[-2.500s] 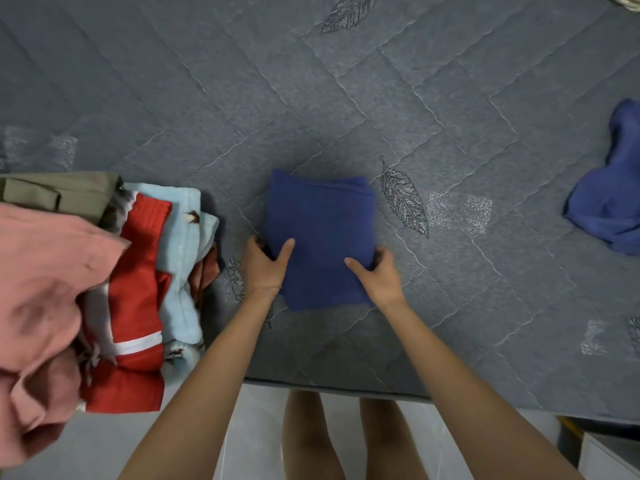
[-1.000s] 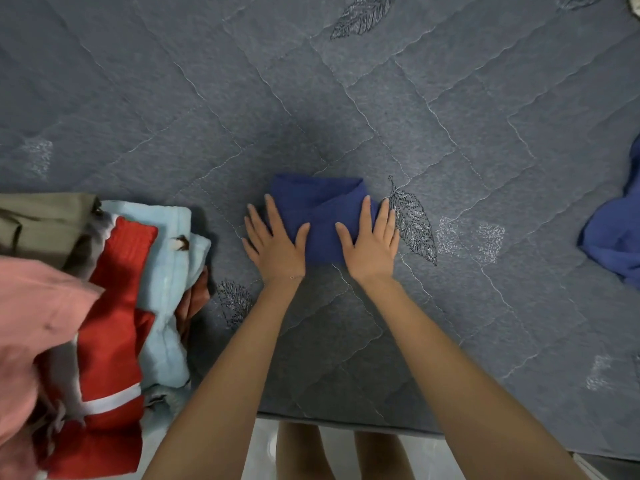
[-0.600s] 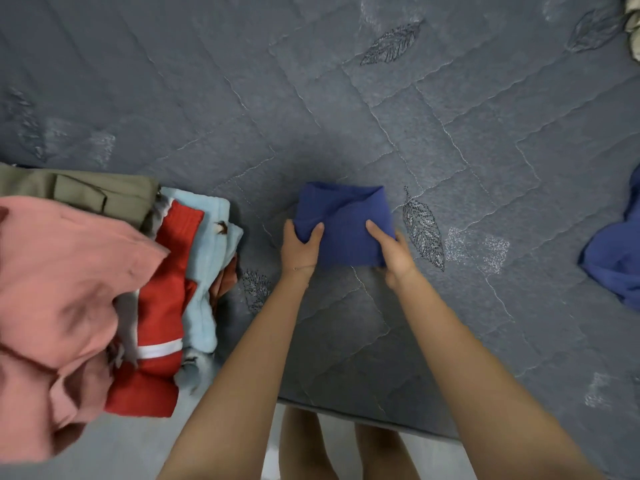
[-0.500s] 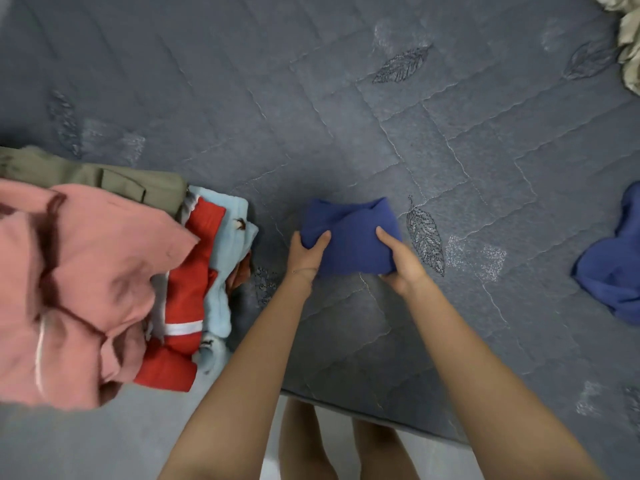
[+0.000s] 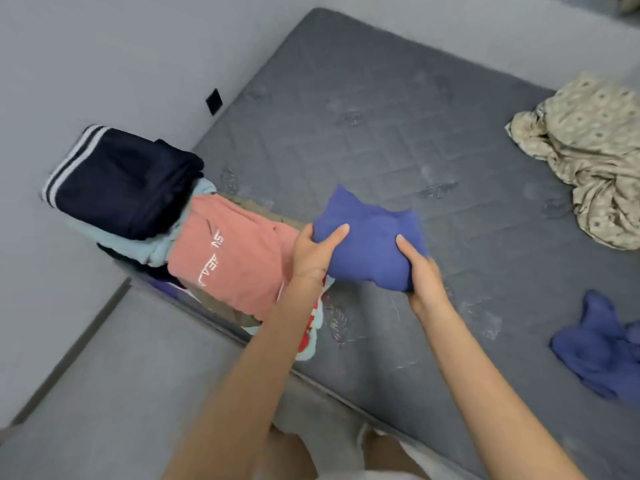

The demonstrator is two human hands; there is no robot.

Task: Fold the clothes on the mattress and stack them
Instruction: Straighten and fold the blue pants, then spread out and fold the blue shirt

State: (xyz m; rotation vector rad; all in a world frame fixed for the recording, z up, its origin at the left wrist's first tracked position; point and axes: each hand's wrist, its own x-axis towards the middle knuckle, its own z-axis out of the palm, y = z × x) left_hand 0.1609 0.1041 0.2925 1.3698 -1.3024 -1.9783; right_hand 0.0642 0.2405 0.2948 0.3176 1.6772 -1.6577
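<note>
**Item:** folded blue garment (image 5: 370,244), a compact bundle.

**Position:** held in both my hands, apparently lifted just over the mattress (image 5: 381,116), near its front edge.

**Hold:** left hand (image 5: 313,252) grips the bundle's left edge and right hand (image 5: 420,275) grips its near right corner. My fingers (image 5: 336,233) are clamped on the cloth, thumbs on top, the rest hidden beneath.

**Destination:** the stack, topped on the near side by a pink garment (image 5: 235,254). A navy striped garment (image 5: 121,181) lies on a pile beyond it at the mattress corner.

**Bearing:** the stack lies directly left of the bundle. My left hand is between the two, just beside the pink top, so it is the nearer hand. I judge the move to be a short carry leftward, left hand leading.

**Not yet folded:** loose blue garment (image 5: 602,344) and beige patterned cloth (image 5: 588,154), both well apart on my right.
</note>
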